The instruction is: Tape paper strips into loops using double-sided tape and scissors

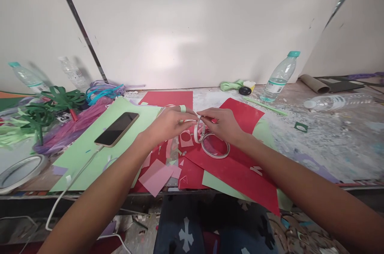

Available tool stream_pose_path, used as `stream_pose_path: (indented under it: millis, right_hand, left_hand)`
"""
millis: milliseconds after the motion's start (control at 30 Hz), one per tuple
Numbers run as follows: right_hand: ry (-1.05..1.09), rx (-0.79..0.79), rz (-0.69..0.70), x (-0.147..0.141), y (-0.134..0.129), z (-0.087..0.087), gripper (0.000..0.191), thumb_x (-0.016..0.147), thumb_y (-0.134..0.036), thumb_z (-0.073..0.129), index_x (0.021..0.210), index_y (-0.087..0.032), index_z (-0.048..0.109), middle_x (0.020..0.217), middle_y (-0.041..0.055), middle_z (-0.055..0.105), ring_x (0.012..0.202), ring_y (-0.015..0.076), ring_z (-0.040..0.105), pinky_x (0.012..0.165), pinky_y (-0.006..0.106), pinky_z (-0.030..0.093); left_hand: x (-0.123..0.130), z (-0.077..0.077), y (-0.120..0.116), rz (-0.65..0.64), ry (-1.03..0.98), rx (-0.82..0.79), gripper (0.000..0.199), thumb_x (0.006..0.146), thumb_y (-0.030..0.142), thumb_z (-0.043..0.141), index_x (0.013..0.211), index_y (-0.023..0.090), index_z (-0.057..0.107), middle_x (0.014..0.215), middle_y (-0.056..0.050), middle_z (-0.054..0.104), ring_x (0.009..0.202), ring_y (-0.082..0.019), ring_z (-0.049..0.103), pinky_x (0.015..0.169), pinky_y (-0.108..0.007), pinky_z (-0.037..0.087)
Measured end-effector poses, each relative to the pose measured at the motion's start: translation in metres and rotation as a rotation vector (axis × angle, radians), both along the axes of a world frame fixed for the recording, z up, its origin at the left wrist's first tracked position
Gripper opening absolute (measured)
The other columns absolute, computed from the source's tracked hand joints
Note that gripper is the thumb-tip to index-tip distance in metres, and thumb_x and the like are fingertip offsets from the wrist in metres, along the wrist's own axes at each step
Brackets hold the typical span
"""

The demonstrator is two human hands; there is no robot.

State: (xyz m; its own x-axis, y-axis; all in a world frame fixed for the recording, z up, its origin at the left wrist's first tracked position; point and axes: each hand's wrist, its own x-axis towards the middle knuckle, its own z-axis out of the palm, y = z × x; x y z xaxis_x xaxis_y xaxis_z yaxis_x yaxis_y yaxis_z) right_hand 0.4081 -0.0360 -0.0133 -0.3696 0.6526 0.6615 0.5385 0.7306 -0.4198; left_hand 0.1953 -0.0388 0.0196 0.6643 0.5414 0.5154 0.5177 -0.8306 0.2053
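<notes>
Over the red paper [240, 170], my left hand [171, 123] and my right hand [222, 124] meet at the fingertips. A narrow roll of white tape [196, 134] hangs upright between them, its top edge pinched by the fingers of both hands. Whether a loose tape end is between the fingertips is too small to tell. A light green paper band [183, 109] circles a finger of my left hand. Just below my right hand, a second tape roll [216, 157] lies flat on the red paper. Pink paper squares [155, 177] and small scraps are scattered beneath my hands.
A phone [117, 129] with a white cable rests on light green paper [81, 162] at left. Dark green paper shapes [64, 100] and a large tape roll [39, 164] are further left. Plastic bottles [280, 76] stand or lie behind and right. A white panel [210, 26] borders the table.
</notes>
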Motion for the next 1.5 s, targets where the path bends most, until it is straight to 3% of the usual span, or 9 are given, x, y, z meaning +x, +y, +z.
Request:
stream_pose_path:
  millis: [100,233,633,933,1100,1333,1500]
  right_hand:
    - [0.003,-0.013,-0.004,-0.001,0.0,0.001,0.025,0.083,-0.016,0.055,0.1,-0.021,0.072,0.094,0.0033,0.073,0.078,0.016,0.066,0.069,0.026,0.05]
    - [-0.015,-0.035,-0.012,-0.001,0.0,0.002,0.027,0.083,-0.017,0.054,0.102,-0.022,0.072,0.093,0.0028,0.073,0.078,0.0165,0.066,0.071,0.028,0.05]
    - [0.001,-0.15,-0.038,-0.006,-0.003,0.006,0.025,0.083,-0.022,0.054,0.098,-0.023,0.074,0.092,0.0022,0.074,0.072,0.017,0.067,0.064,0.027,0.05]
    - [0.027,-0.163,-0.052,-0.008,-0.001,0.005,0.024,0.082,-0.021,0.055,0.096,-0.022,0.074,0.092,0.0026,0.074,0.074,0.0177,0.067,0.064,0.027,0.051]
    - [0.027,-0.188,-0.062,-0.01,-0.001,0.002,0.024,0.082,-0.021,0.053,0.092,-0.026,0.075,0.089,0.0001,0.074,0.068,0.0169,0.065,0.063,0.028,0.05]
    - [0.034,-0.239,-0.017,-0.009,0.001,-0.002,0.026,0.083,-0.021,0.051,0.094,-0.026,0.074,0.086,-0.0007,0.074,0.065,0.0154,0.063,0.062,0.028,0.048]
    - [0.055,-0.244,-0.019,-0.013,0.001,-0.005,0.025,0.083,-0.019,0.051,0.094,-0.024,0.073,0.082,-0.0001,0.074,0.063,0.0138,0.062,0.06,0.026,0.047]
  left_hand:
    - [-0.001,-0.003,0.001,0.007,0.079,0.144,0.028,0.093,0.034,0.043,0.1,0.026,0.07,0.104,-0.002,0.071,0.081,-0.016,0.062,0.073,-0.031,0.047]
    - [-0.001,-0.006,0.002,0.031,0.126,0.197,0.031,0.094,0.033,0.039,0.102,0.024,0.069,0.101,-0.004,0.072,0.085,-0.017,0.063,0.078,-0.031,0.047]
    - [-0.003,0.006,-0.003,0.005,0.087,-0.023,0.027,0.091,0.036,0.046,0.103,0.027,0.069,0.106,-0.004,0.07,0.087,-0.02,0.06,0.076,-0.033,0.045]
    - [-0.003,-0.001,0.002,-0.01,0.077,0.065,0.028,0.092,0.034,0.043,0.1,0.027,0.069,0.104,-0.004,0.07,0.088,-0.02,0.062,0.081,-0.034,0.045]
    - [-0.003,-0.004,0.004,0.044,0.093,0.06,0.03,0.092,0.033,0.042,0.103,0.027,0.069,0.102,-0.004,0.071,0.081,-0.02,0.061,0.075,-0.034,0.045]
    - [-0.002,0.002,0.002,0.032,-0.006,-0.227,0.028,0.086,0.04,0.051,0.104,0.029,0.07,0.1,-0.004,0.071,0.081,-0.02,0.064,0.071,-0.032,0.047]
    - [0.0,0.0,0.004,0.037,0.032,-0.127,0.024,0.088,0.033,0.049,0.099,0.03,0.071,0.099,-0.002,0.072,0.084,-0.02,0.062,0.076,-0.033,0.045]
